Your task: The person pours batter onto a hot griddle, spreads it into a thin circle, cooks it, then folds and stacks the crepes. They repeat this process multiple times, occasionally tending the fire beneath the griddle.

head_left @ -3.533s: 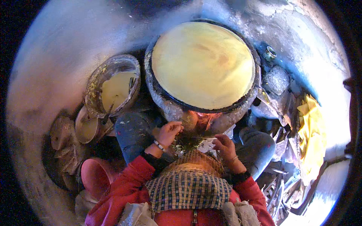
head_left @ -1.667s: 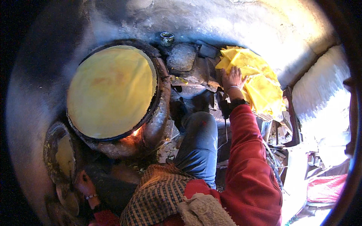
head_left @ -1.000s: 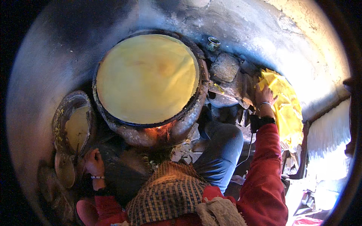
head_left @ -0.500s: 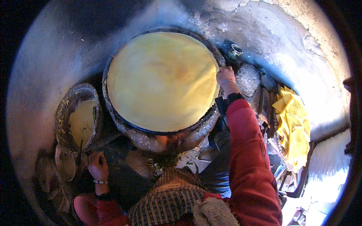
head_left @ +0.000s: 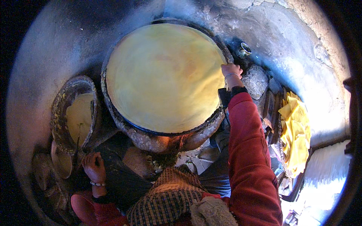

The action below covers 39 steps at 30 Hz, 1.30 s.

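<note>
A very wide, thin yellow flatbread [head_left: 162,75] covers the round griddle [head_left: 140,130] in front of me. My right hand [head_left: 231,70] is closed at its right rim, fingertips pinching the edge; slight creases run inward from there. My left hand [head_left: 93,165] hangs at the lower left, fingers curled in a loose fist, with nothing seen in it. Close to it stands a deep crusted pot [head_left: 57,113] of pale yellow batter [head_left: 80,115], from which a thin dark handle [head_left: 78,141] leans out.
Below the griddle is a rounded clay stove [head_left: 158,144]. Folded yellow flatbreads [head_left: 295,132] are piled at the right, beyond a grey stone [head_left: 255,82]. A small cup [head_left: 245,49] stands by the curved wall [head_left: 294,56]. A shallow bowl [head_left: 61,162] sits below the batter pot.
The view has shifted a little, so the griddle sits slightly higher. My right hand still grips the flatbread's right edge, which lies on the griddle. My left hand stays curled near the pot.
</note>
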{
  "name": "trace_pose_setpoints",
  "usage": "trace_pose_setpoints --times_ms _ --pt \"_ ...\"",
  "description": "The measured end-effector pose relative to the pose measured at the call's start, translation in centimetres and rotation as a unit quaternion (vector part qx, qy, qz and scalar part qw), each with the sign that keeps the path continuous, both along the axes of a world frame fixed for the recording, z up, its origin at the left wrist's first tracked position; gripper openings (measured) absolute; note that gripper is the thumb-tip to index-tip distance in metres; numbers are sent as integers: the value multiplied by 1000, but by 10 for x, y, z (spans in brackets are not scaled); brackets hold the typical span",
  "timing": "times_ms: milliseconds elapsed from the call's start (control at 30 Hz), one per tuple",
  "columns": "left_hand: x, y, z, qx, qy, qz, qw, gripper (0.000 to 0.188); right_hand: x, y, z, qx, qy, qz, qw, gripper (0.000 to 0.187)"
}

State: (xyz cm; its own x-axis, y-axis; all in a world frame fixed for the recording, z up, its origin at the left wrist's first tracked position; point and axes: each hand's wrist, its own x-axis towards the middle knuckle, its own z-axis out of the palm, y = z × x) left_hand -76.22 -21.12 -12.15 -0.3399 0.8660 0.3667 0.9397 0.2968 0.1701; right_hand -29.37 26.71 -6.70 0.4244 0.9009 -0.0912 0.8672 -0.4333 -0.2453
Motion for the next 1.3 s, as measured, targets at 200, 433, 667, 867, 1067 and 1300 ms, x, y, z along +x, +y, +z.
trace_pose_setpoints --times_ms 200,433,667,867,1067,1300 --pt "3 2 4 -8 -23 17 1000 10 23 31 -20 -8 72 -33 997 64" --pt "-2 0 -4 -1 -15 27 1000 10 66 61 -58 247 374 164 879 32" --pt "0 2 -4 1 -67 42 997 9 68 55 -63 111 -126 210 963 36" --pt "5 5 5 22 40 -7 999 9 48 31 -46 93 -148 157 972 38" --pt "1 3 -2 -10 -65 50 997 6 61 14 -26 51 248 27 967 39" --pt "1 4 2 32 -48 -8 998 6 88 -32 -26 -71 301 55 949 21"
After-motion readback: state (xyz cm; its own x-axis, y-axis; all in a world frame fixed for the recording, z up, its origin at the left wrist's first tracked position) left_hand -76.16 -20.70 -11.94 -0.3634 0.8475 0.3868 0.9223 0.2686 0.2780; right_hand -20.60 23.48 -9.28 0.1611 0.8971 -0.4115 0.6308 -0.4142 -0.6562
